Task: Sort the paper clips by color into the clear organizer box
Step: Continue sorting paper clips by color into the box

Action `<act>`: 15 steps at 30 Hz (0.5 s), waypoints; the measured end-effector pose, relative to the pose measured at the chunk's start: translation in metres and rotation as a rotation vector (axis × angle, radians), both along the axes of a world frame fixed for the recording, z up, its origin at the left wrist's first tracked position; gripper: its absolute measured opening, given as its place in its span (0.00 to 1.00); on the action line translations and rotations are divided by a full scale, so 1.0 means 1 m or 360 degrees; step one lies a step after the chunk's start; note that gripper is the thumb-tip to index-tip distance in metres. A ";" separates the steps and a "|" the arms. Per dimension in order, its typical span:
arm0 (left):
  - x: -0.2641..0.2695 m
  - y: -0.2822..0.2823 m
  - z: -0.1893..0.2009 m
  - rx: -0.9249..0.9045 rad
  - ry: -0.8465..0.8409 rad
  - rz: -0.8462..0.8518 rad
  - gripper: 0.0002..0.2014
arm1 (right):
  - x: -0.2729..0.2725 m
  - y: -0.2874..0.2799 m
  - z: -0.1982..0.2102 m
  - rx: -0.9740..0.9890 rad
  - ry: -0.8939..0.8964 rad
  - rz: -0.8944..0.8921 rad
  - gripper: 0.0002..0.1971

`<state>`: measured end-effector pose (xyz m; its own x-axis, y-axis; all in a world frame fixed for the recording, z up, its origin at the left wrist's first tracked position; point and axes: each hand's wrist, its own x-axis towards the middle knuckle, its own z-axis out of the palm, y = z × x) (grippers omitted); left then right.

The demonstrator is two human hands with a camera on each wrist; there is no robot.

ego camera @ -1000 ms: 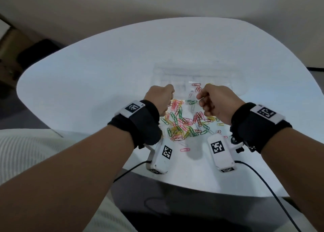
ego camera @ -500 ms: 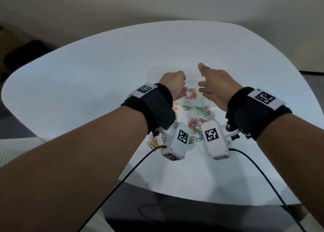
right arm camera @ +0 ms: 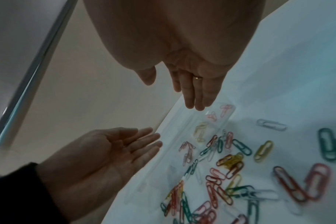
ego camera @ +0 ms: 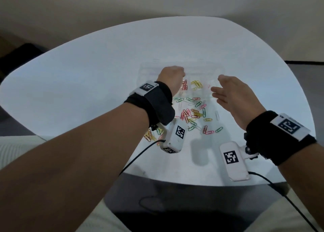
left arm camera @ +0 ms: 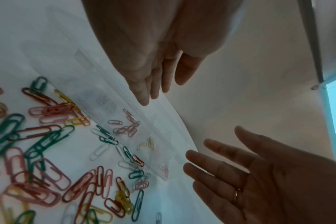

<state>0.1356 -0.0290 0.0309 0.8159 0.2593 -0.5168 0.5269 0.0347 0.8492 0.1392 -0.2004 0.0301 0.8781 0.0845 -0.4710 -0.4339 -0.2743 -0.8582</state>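
The clear organizer box [ego camera: 149, 74] lies across the white table, beyond a loose pile of colored paper clips [ego camera: 192, 115]. Red clips [ego camera: 184, 86] fill one compartment. Yellow clips [ego camera: 196, 84] fill the compartment to their right, and a pink clip [ego camera: 208, 86] lies further right. My left hand [ego camera: 173, 77] hovers over the box above the red clips. The left wrist view shows its fingers [left arm camera: 153, 91] straight and empty. My right hand [ego camera: 219, 87] is spread, palm inward, at the box's right part. Its fingers [right arm camera: 196, 97] hold nothing.
Loose clips reach toward the table's near edge [ego camera: 175, 179], and some lie under my left wrist camera [ego camera: 172, 138]. Cables hang from both wrist cameras over that edge. A wall stands behind the table.
Both hands went from pinching at the pile to the box and opened. The right hand has since shifted right, uncovering yellow clips in the box.
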 end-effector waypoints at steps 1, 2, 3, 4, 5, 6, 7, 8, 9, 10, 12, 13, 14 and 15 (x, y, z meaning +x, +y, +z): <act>-0.003 0.000 0.001 0.0048 -0.0068 -0.0011 0.17 | -0.004 -0.003 -0.002 -0.0043 -0.0017 0.0015 0.11; -0.006 0.000 0.000 0.0099 -0.0138 -0.0023 0.16 | -0.007 -0.007 -0.005 -0.0100 -0.0035 0.0032 0.12; -0.011 -0.002 0.001 0.0171 -0.0195 -0.0050 0.14 | -0.011 -0.010 -0.009 -0.0162 -0.0056 0.0051 0.13; -0.016 -0.003 0.002 0.0245 -0.0240 -0.0087 0.12 | -0.014 -0.013 -0.011 -0.0222 -0.0076 0.0072 0.11; -0.022 -0.005 0.004 0.0307 -0.0273 -0.0133 0.10 | -0.018 -0.016 -0.014 -0.0292 -0.0097 0.0099 0.09; -0.028 -0.007 0.003 0.0350 -0.0294 -0.0193 0.08 | -0.021 -0.019 -0.018 -0.0374 -0.0119 0.0140 0.07; -0.034 -0.010 0.003 0.0395 -0.0297 -0.0265 0.08 | -0.024 -0.022 -0.021 -0.0468 -0.0140 0.0196 0.06; -0.040 -0.013 0.001 0.0446 -0.0291 -0.0341 0.09 | -0.027 -0.025 -0.024 -0.0564 -0.0162 0.0255 0.06; -0.046 -0.017 -0.002 0.0498 -0.0271 -0.0424 0.09 | -0.030 -0.028 -0.027 -0.0661 -0.0184 0.0311 0.07; -0.052 -0.021 -0.006 0.0542 -0.0236 -0.0501 0.09 | -0.033 -0.031 -0.031 -0.0755 -0.0203 0.0368 0.07; -0.063 -0.027 -0.014 0.0628 -0.0157 -0.0614 0.08 | -0.039 -0.035 -0.038 -0.0959 -0.0237 0.0522 0.07; -0.068 -0.029 -0.019 0.0684 -0.0119 -0.0653 0.07 | -0.042 -0.035 -0.043 -0.1045 -0.0251 0.0602 0.07; -0.073 -0.030 -0.023 0.0749 -0.0080 -0.0687 0.07 | -0.045 -0.036 -0.048 -0.1101 -0.0258 0.0660 0.07; -0.077 -0.029 -0.027 0.0812 -0.0040 -0.0718 0.06 | -0.047 -0.036 -0.051 -0.1131 -0.0251 0.0695 0.07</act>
<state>0.0581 -0.0583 0.0036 0.9116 0.0970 -0.3994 0.3754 -0.5920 0.7131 0.0921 -0.2360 -0.0213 0.8951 0.1617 -0.4155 -0.0535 -0.8862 -0.4602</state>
